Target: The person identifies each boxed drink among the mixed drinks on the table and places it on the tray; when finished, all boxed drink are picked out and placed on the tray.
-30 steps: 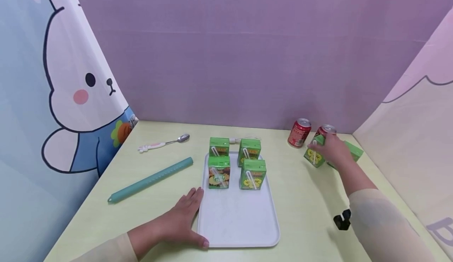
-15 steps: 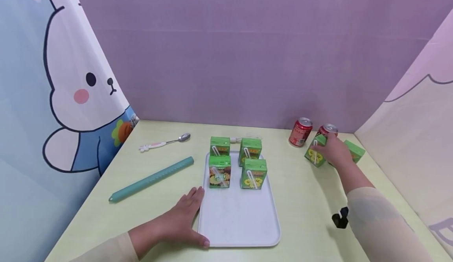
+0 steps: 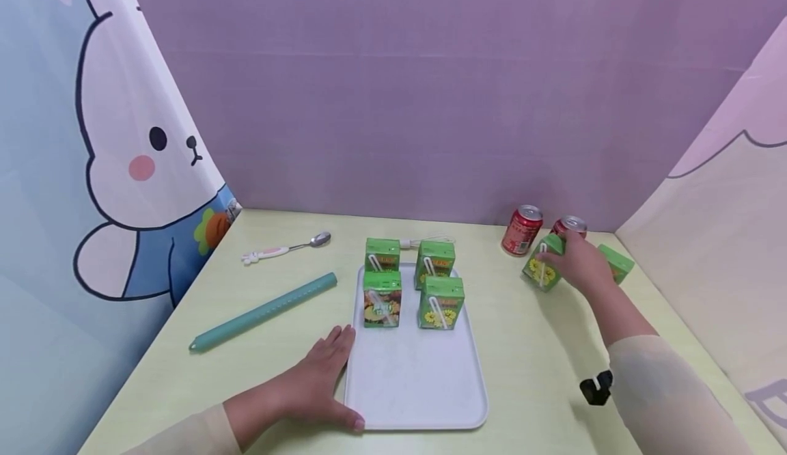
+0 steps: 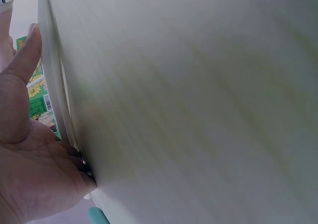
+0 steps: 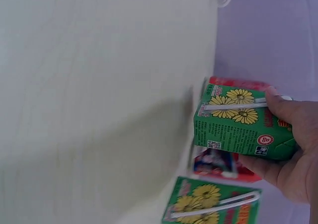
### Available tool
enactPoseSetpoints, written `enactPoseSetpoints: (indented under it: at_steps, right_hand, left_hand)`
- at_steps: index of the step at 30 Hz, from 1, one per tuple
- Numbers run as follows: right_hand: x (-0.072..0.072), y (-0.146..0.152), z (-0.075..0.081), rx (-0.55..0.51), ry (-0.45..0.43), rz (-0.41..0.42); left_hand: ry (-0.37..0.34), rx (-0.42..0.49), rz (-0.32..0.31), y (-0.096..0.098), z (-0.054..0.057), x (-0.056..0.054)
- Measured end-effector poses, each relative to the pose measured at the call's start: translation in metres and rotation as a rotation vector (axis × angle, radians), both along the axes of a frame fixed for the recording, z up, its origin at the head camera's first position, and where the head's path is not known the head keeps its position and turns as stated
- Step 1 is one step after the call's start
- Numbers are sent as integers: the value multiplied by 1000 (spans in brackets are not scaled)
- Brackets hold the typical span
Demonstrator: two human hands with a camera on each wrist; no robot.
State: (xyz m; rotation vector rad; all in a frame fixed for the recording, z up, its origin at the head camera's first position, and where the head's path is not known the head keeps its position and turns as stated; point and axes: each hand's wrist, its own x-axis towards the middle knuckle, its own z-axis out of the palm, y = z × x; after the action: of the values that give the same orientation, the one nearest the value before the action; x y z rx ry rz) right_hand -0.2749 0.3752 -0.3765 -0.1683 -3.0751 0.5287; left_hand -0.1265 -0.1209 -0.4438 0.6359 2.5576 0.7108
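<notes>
My right hand [image 3: 583, 260] grips a green drink carton [image 3: 543, 267] with a straw on its side, at the back right of the table. In the right wrist view, the thumb and fingers clasp the carton [image 5: 231, 122] near its top end. Close by is another green drink carton [image 3: 617, 265], partly hidden by that hand. My left hand [image 3: 315, 383] lies at the left edge of a white tray [image 3: 415, 387], fingers extended and thumb tip at the near corner. Several green drink cartons [image 3: 441, 308] stand in rows on the tray's far half.
Two red cans [image 3: 522, 231] stand at the back right; one is partly behind the held carton and right hand. A rabbit-handled spoon [image 3: 285, 249] and a teal rod [image 3: 264, 313] lie to the left. Behind the tray lies a small whisk [image 3: 430, 242], partly hidden by cartons.
The held carton has shifted slightly to the left and tilted more in my right hand. My left hand and the tray stay in place.
</notes>
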Motion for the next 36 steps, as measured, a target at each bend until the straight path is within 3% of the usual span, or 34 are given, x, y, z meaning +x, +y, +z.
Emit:
enactPoseSetpoints:
  at_steps: [7,13,21,31,36]
  right_hand:
    - [14,-21,25,-27,117,68]
    - [33,-50,53,-38,146,118]
    - [62,-86,77,-62,183,182]
    - [98,-135,92,-103,198,309]
    - [112,-160,89,-116,183,390]
  left_hand:
    - [1,-9,5,0,-1,0]
    - [7,2,0,-2,-2,1]
    - [8,14,-8,-2,-3,0]
    - [6,5,-3,-1,-4,0]
    - [10,-2,-2,-2,-4,-1]
